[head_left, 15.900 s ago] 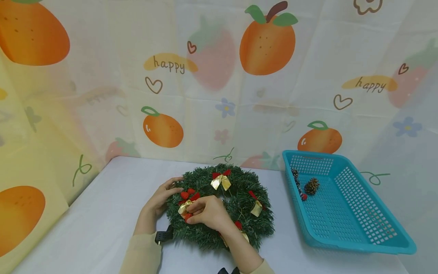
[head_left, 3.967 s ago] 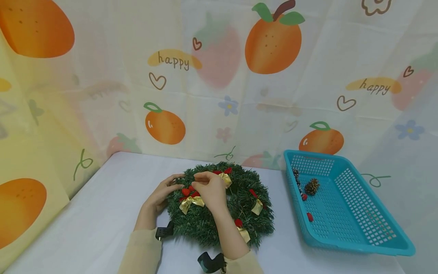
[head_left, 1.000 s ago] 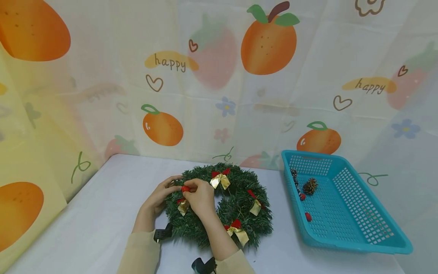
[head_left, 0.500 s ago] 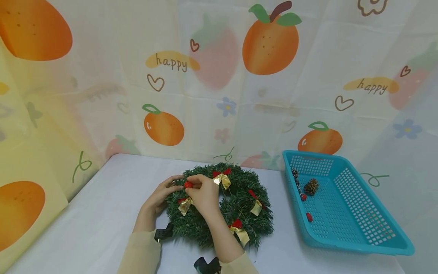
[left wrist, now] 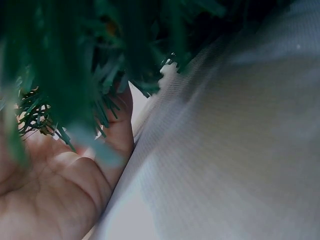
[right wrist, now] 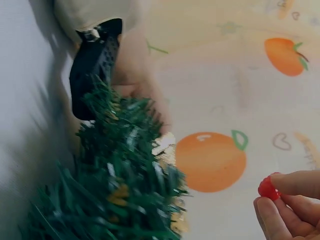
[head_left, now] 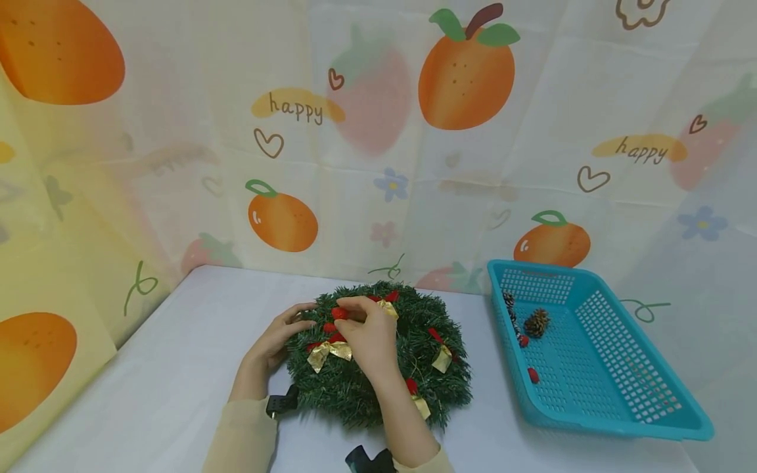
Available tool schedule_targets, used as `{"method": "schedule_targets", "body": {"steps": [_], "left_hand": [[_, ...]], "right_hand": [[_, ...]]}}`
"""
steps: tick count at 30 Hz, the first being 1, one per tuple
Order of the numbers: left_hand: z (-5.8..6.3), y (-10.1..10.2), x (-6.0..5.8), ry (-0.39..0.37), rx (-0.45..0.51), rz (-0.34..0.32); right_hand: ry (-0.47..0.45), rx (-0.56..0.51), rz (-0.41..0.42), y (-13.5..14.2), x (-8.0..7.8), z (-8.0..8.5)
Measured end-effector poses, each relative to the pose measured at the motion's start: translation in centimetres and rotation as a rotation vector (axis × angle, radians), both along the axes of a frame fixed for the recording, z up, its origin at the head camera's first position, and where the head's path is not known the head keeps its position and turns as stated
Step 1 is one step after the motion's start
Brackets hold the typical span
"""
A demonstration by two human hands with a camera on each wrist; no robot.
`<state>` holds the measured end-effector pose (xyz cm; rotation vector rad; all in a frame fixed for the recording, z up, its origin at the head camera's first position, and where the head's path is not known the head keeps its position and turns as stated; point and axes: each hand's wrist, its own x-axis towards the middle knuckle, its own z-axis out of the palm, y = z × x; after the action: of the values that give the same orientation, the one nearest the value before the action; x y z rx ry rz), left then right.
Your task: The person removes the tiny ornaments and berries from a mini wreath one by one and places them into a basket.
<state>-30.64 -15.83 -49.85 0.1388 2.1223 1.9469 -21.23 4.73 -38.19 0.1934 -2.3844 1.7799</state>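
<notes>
On the table lies a green Christmas wreath (head_left: pixel 340 397) trimmed with red-and-gold bows. My left hand (head_left: pixel 276 338) grips its left edge; in the left wrist view the palm (left wrist: pixel 55 190) cups it from the side among the sprigs. Thumb and fingertips of my right hand (head_left: pixel 374 341) pinch a red berry (head_left: pixel 340 313) above the wreath's upper left part. The right wrist view shows this bumpy berry (right wrist: pixel 269 187) held apart from the greenery. Another red berry (head_left: pixel 328 327) sits on the wreath just above the left gold bow (head_left: pixel 319 357). My right hand partly covers the wreath's centre.
A turquoise plastic basket (head_left: pixel 650 428) stands to the right. Inside are a pine cone (head_left: pixel 537 322), a red berry (head_left: pixel 533 375) and darker pine cones (head_left: pixel 509 303) along its left wall. A fruit-patterned cloth (head_left: pixel 367 217) hangs behind the white table (head_left: pixel 195 368).
My right hand has lifted a berry up and right from the wreath. Since the oldest frame, the berry below the left bow is gone and one lies in the basket. My left hand stays put.
</notes>
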Motion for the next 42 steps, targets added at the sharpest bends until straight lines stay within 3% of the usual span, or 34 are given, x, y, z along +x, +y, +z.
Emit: {"method": "schedule_targets", "body": {"steps": [13,25,29,30,32,36,42], "left_hand": [[0.0,-0.1,0.0,0.018,0.0,-0.019],[-0.2,-0.2,-0.2,0.027,-0.014,-0.028],[-0.2,-0.2,-0.2,0.023,-0.003,-0.02],[-0.1,-0.3,-0.2,0.022,0.0,-0.02],[-0.1,-0.3,-0.2,0.017,0.005,-0.015],[-0.1,-0.3,-0.1,0.007,0.004,-0.016],[0.0,-0.1,-0.1,0.011,0.007,-0.018]], "right_hand": [[-0.005,-0.038,-0.084,2.6,0.9,1.3],[0.058,-0.068,-0.158,4.8,0.9,1.7],[0.192,-0.073,-0.172,7.4,-3.2,-4.0],[0.191,-0.078,-0.182,7.8,-3.2,-4.0],[0.191,-0.092,-0.2,8.4,-2.9,-3.5],[0.048,-0.127,-0.268,8.5,1.0,2.8],[0.063,-0.154,-0.325,10.5,1.4,3.3]]}}
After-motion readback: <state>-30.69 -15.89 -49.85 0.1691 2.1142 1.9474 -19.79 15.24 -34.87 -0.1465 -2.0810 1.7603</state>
